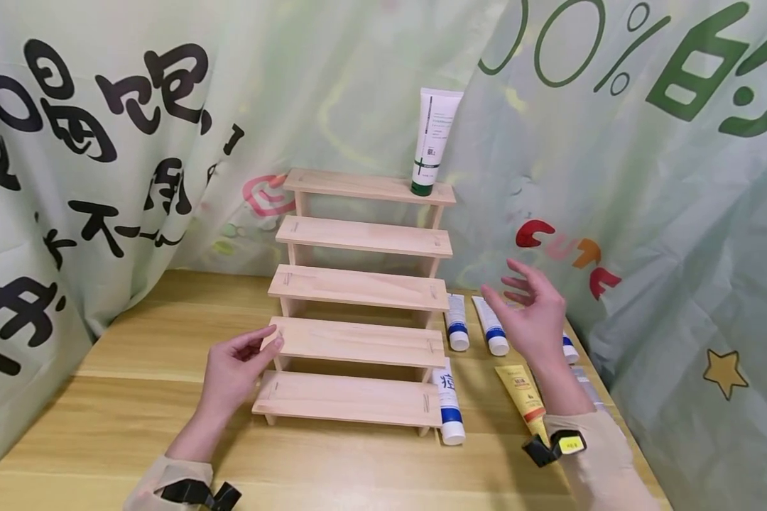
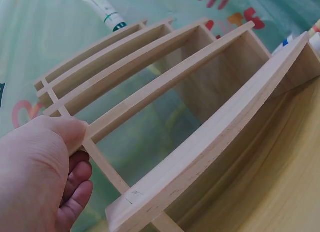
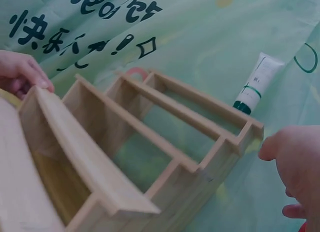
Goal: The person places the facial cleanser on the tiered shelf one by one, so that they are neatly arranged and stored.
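A pale wooden step rack [image 1: 358,284] with several tiers stands on the table. At the left end of its second step from the bottom, my left hand [image 1: 230,369] pinches the board, thumb on the edge and fingers curled below, as the left wrist view shows. On the top step, toward the right end, a white tube [image 1: 436,131] stands upright on its green cap. My right hand [image 1: 533,312] is raised to the right of the rack with its fingers spread and holds nothing. In the right wrist view its thumb [image 3: 272,146] overlaps the area beside the upper steps.
Right of the rack, white tubes with blue bands [image 1: 457,326] lie on the wooden table [image 1: 134,397]. One tube [image 1: 449,404] lies against the rack's lower right side. Under my right forearm is a yellow tube [image 1: 520,394]. Printed curtains [image 1: 358,85] hang behind and beside the table.
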The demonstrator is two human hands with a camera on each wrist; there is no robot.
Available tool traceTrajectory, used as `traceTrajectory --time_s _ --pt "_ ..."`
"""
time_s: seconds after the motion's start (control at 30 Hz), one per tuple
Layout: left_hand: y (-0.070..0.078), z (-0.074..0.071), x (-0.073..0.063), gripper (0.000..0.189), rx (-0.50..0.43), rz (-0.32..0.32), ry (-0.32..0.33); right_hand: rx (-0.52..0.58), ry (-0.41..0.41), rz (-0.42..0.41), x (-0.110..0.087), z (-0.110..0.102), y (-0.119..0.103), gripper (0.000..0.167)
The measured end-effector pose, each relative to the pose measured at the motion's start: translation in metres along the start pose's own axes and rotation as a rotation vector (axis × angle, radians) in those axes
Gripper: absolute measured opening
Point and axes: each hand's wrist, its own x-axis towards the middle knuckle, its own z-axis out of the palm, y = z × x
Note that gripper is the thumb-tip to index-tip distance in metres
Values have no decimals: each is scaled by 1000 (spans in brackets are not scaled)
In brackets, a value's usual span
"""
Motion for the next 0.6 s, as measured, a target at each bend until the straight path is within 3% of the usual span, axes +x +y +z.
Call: traceTrajectory --time_s 0.6 --pt "1 -1 0 25 7 -12 -2 63 -194 74 -88 24 42 62"
